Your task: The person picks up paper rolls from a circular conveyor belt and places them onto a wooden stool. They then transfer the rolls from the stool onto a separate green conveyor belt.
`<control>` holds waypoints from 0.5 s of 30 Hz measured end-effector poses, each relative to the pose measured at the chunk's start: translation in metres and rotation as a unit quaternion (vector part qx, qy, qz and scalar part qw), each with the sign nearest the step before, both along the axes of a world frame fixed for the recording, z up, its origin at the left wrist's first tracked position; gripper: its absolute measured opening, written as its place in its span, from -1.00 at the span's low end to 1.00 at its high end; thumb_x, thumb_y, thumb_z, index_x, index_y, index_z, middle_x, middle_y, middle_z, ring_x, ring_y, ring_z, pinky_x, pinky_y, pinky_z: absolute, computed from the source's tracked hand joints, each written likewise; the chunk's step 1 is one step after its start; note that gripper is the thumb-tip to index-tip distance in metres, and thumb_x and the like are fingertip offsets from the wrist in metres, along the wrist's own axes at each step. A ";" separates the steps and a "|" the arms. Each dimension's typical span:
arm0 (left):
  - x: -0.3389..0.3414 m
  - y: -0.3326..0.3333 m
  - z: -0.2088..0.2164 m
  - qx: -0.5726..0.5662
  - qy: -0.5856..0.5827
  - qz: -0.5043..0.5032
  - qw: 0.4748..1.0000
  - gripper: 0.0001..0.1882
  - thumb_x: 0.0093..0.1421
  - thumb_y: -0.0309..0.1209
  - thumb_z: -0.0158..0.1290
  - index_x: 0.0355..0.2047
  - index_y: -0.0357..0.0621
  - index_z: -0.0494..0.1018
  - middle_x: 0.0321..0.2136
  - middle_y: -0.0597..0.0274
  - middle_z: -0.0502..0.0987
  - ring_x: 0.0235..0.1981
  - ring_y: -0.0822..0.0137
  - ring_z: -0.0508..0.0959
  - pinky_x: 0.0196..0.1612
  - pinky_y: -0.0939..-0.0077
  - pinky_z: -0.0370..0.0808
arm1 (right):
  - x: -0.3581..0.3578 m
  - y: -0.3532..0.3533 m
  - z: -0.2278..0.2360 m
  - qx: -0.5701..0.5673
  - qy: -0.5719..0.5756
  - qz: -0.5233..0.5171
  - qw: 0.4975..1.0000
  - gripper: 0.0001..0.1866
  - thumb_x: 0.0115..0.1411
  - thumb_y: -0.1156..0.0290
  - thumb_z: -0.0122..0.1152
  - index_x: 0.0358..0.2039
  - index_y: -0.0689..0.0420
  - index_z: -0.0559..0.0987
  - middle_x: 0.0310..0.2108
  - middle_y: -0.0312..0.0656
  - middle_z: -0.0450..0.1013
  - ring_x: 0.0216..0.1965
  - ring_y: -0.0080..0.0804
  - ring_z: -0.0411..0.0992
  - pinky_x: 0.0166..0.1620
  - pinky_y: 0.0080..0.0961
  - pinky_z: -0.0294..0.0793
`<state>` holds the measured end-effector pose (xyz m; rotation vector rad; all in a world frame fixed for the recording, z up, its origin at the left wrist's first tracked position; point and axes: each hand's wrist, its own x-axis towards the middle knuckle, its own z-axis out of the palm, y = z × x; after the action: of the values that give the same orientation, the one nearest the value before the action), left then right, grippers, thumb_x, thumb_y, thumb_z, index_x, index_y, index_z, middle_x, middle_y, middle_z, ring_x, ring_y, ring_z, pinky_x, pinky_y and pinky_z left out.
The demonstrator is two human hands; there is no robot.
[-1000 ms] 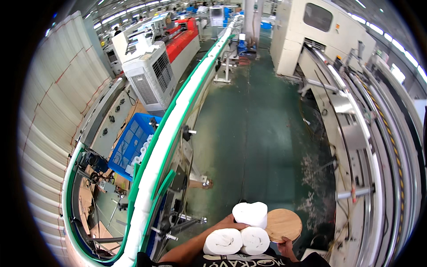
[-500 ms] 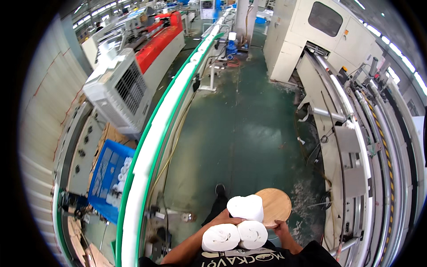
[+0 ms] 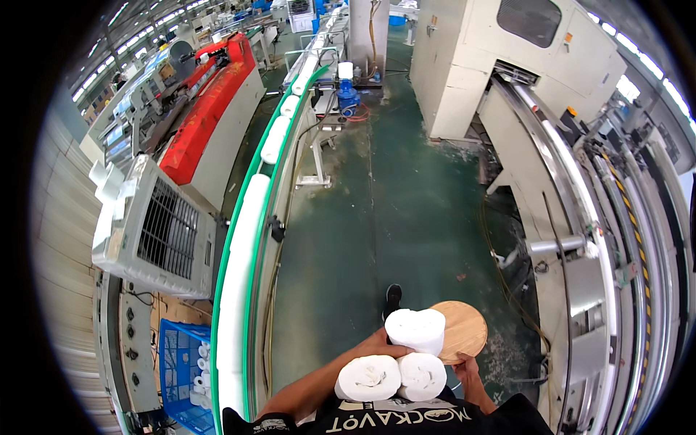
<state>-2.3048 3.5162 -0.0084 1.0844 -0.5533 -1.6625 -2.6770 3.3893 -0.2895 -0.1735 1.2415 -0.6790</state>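
Note:
Three thick white paper rolls (image 3: 415, 330) are bunched against my chest, one in front of the other two. My left hand (image 3: 388, 346) reaches under and between them, fingers closed around the front roll; part of the hand is hidden by the rolls. At their right, my right hand (image 3: 467, 368) grips the near edge of a round light-wood board (image 3: 464, 333). The board lies partly behind the front roll, and whatever is beneath it cannot be made out.
A green-railed conveyor (image 3: 243, 268) carrying long white rolls runs along my left. Beside it stand a blue crate (image 3: 181, 373) of small rolls, an air cooler (image 3: 156, 225) and a red-topped machine (image 3: 210, 109). A cream machine (image 3: 500, 159) with long metal rollers lines my right.
I have moved forward along the green floor; the crate and air cooler have slid nearer and lower. The paper rolls and wooden board stay in my hands. A gap now shows between conveyor rolls.

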 end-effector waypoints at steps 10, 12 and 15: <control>0.199 -0.222 0.012 0.041 0.011 0.071 0.997 -0.11 0.03 -0.38 0.34 0.33 -0.23 0.15 0.16 0.07 0.44 0.25 0.22 0.37 0.32 0.27 0.25 | 0.223 -0.297 -0.048 0.080 0.033 0.002 0.996 -0.61 0.12 0.58 0.25 0.00 0.17 0.46 -0.06 -0.12 0.49 -0.05 -0.15 0.50 0.03 -0.13 0.56; 0.232 -0.265 0.002 0.024 -0.001 0.082 0.996 -0.11 0.04 -0.39 0.34 0.33 -0.23 0.14 0.16 0.08 0.44 0.25 0.22 0.38 0.32 0.27 0.26 | 0.281 -0.354 -0.037 0.091 0.048 0.027 0.994 -0.57 0.15 0.66 0.16 0.06 0.14 0.43 -0.06 -0.11 0.49 -0.04 -0.14 0.52 0.10 -0.21 0.54; 0.287 -0.328 -0.021 0.016 0.024 0.087 0.996 -0.13 0.05 -0.40 0.34 0.33 -0.23 0.15 0.15 0.09 0.45 0.23 0.23 0.40 0.31 0.30 0.27 | 0.349 -0.431 -0.051 0.077 0.049 0.042 0.995 -0.53 0.15 0.67 0.16 0.09 0.13 0.41 -0.02 -0.13 0.48 -0.04 -0.15 0.51 0.11 -0.22 0.52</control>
<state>-2.0180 3.1882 -0.0289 1.0813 -0.3907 -1.5448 -2.3279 2.9580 -0.3407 -0.1308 1.3671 -0.5038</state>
